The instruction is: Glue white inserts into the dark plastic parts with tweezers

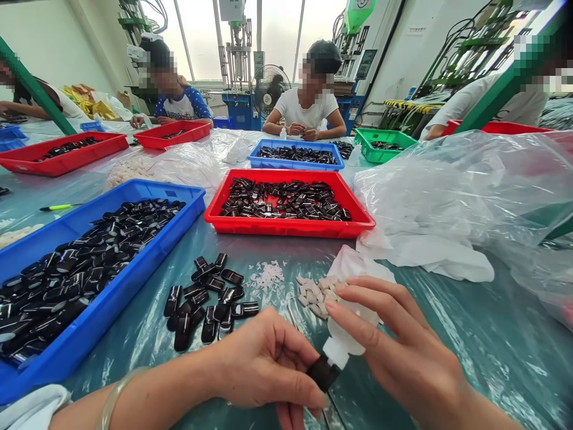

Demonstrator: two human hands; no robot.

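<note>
Between the thumb and fingers of my left hand (273,364) is a small glossy black plastic piece (323,374). My right hand (403,340) is wrapped round a translucent white squeeze bottle (351,327), tilted so its white nozzle cap points down at the black piece. The nozzle meets or nearly meets the piece; the exact contact is hidden. Left of my hands lies a loose pile of similar black pieces (203,295). Beyond the bottle sit small off-white chips (313,292), beside a heap of thin white scraps (267,278). Under my hands a thin metal tool (331,412) shows in part.
A blue tray (107,322) full of black pieces stands at left, a red tray (290,227) ahead, another blue tray (295,164) behind it. Clear plastic bags (447,185) spread over the right side. Several people (308,101) sit around the table beyond.
</note>
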